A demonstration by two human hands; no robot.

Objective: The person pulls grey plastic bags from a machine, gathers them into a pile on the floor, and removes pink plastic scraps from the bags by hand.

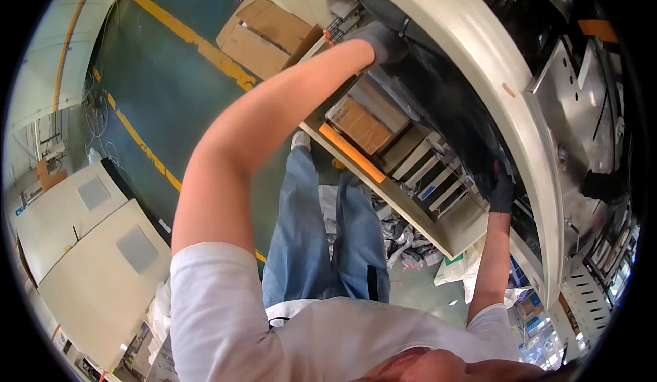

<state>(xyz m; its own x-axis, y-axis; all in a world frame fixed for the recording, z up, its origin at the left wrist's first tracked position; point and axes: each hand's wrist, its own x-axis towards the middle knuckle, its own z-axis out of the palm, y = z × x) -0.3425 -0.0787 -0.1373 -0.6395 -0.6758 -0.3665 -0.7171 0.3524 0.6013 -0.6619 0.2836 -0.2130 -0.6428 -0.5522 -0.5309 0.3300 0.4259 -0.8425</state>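
A long, black, glossy sheet-like piece runs slantwise under the curved cream machine frame. At its far end is my left hand in a dark grey glove, closed on the edge; its fingers blend into the dark material. My right hand, gloved alike, is at the near right end, its fingers closed around the black sheet. Both arms are stretched wide apart. Just below the sheet is an open cream tray with a brown cardboard box and several pale strips in it.
The curved cream frame arches over my hands. To its right stands a metal plate with holes. An orange strip lines the tray's near edge. A flattened carton lies on the green floor; crumpled grey scraps lie beside my legs.
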